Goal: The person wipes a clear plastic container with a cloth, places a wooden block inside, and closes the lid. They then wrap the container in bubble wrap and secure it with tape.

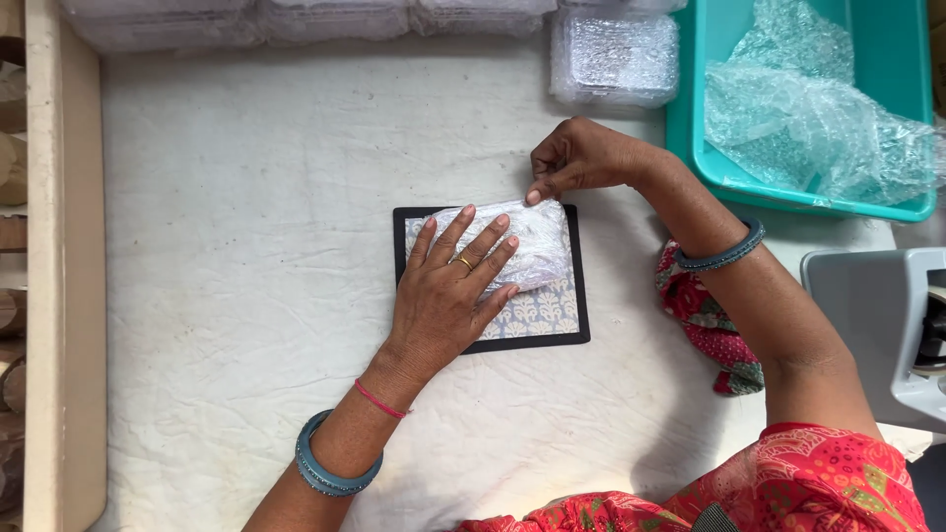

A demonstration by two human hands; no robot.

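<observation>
The left hand (448, 296) presses flat, fingers spread, on a bubble-wrapped bundle (527, 241) lying on a black-bordered patterned board (552, 315) at the centre of the white cloth (246, 246). The right hand (576, 158), at one o'clock from the bundle, pinches its upper right edge. At two o'clock, a teal tub (695, 118) holds loose bubble wrap (798, 108).

Red patterned sleeve (818, 473) (teal bangles (325, 473))
</observation>
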